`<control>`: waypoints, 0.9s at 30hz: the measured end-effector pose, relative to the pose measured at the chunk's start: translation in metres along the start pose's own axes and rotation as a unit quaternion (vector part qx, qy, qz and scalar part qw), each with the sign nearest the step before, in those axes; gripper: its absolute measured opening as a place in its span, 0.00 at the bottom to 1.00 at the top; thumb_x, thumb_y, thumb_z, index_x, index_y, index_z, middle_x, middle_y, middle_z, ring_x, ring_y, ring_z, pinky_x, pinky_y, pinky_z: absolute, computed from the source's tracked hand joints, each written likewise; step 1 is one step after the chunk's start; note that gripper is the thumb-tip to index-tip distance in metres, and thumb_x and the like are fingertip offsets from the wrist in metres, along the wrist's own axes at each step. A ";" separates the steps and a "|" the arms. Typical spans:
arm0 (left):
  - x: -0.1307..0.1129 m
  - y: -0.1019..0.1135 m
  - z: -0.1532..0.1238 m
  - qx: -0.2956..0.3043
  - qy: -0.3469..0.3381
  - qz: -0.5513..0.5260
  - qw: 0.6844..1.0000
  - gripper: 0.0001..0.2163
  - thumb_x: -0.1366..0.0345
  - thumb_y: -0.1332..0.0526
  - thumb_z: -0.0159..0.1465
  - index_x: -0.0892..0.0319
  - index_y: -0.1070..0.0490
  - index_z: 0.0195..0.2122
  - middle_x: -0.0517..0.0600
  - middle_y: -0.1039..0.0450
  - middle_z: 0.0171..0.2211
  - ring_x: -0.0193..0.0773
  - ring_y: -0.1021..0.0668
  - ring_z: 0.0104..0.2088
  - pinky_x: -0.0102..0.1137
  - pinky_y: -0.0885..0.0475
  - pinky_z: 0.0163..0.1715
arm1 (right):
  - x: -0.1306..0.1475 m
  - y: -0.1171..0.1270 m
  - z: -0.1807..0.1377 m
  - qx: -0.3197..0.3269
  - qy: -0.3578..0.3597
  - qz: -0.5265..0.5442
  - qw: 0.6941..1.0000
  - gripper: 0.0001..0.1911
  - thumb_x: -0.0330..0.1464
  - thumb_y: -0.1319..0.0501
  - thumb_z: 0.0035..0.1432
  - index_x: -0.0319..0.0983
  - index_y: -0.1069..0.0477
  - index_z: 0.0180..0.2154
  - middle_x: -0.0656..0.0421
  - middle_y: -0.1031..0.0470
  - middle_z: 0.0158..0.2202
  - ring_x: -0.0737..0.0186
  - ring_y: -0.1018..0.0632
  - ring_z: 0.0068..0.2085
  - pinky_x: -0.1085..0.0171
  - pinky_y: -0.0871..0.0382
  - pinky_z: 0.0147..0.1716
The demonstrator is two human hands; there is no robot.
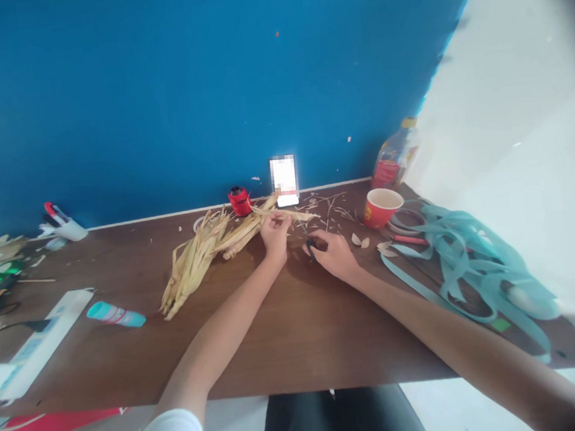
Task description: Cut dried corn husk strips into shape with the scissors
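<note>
My left hand (276,235) pinches a pale strip of dried husk (305,215), which sticks out to the right of the fingers. In my right hand (335,253) is a pair of dark-handled scissors (311,248), with the fingers wrapped round the handles. The blades point up toward the strip; whether they touch it I cannot tell. Left of my left hand lies a bundle of dried husks (195,262), and a second husk bundle (243,235) reaches behind that hand. Small husk scraps (330,205) are scattered beyond both hands.
A red roll (239,201) and a bright blurred screen (284,179) stand by the blue wall. On the right are a red paper cup (383,208), a bottle (393,157) and tangled teal ribbon (454,249). A turquoise tube (116,314) and power strip (48,340) lie left.
</note>
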State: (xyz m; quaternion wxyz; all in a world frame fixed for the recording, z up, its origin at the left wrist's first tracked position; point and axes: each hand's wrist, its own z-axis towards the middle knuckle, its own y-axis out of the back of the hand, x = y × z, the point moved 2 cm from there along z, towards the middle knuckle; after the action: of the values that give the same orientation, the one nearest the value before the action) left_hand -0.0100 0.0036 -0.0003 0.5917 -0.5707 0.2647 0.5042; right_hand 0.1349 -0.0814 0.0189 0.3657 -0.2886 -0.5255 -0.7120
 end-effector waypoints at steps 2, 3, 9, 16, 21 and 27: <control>0.000 -0.001 0.000 0.008 0.004 0.005 1.000 0.13 0.66 0.29 0.51 0.61 0.28 0.35 0.47 0.25 0.28 0.32 0.24 0.27 0.29 0.30 0.32 | -0.001 -0.001 0.000 0.004 0.003 0.004 1.000 0.11 0.40 0.38 0.53 0.42 0.23 0.36 0.63 0.28 0.23 0.63 0.29 0.27 0.65 0.38 0.29; 0.000 -0.001 0.000 0.009 0.007 0.005 1.000 0.13 0.65 0.28 0.51 0.61 0.28 0.35 0.47 0.25 0.27 0.32 0.24 0.27 0.29 0.30 0.32 | -0.002 -0.001 0.001 0.004 0.005 0.005 1.000 0.11 0.40 0.38 0.53 0.41 0.23 0.36 0.63 0.28 0.23 0.63 0.29 0.27 0.65 0.38 0.29; -0.004 -0.005 -0.004 0.025 0.014 0.001 1.000 0.13 0.63 0.27 0.50 0.61 0.31 0.28 0.49 0.24 0.26 0.35 0.22 0.28 0.30 0.28 0.31 | -0.008 -0.005 0.002 -0.002 0.019 0.016 1.000 0.11 0.39 0.38 0.53 0.42 0.24 0.37 0.63 0.27 0.24 0.63 0.29 0.26 0.65 0.38 0.29; -0.008 -0.008 -0.008 0.044 0.043 0.034 0.998 0.13 0.61 0.28 0.51 0.61 0.27 0.32 0.50 0.23 0.28 0.37 0.21 0.28 0.30 0.29 0.27 | -0.010 -0.005 0.005 0.000 0.029 0.027 0.999 0.11 0.38 0.38 0.54 0.42 0.24 0.38 0.62 0.25 0.26 0.62 0.28 0.28 0.64 0.36 0.31; -0.006 -0.006 -0.005 0.032 0.024 0.036 0.999 0.12 0.63 0.29 0.51 0.61 0.27 0.33 0.49 0.24 0.26 0.34 0.23 0.28 0.29 0.29 0.28 | -0.011 -0.006 0.007 -0.005 0.027 0.030 0.999 0.11 0.38 0.38 0.54 0.41 0.24 0.38 0.62 0.24 0.27 0.63 0.27 0.28 0.64 0.36 0.31; -0.007 -0.007 -0.006 0.054 0.009 0.059 0.997 0.13 0.65 0.30 0.51 0.61 0.27 0.36 0.47 0.26 0.27 0.31 0.26 0.26 0.28 0.31 0.28 | -0.012 -0.007 0.007 -0.003 0.024 0.025 0.999 0.11 0.38 0.37 0.53 0.41 0.24 0.38 0.63 0.26 0.24 0.63 0.28 0.27 0.64 0.36 0.30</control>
State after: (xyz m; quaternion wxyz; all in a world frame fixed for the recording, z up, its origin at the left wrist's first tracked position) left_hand -0.0048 -0.0027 0.0078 0.5883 -0.5258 0.3303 0.5181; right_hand 0.1359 -0.0712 0.0076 0.3951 -0.2852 -0.5069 -0.7111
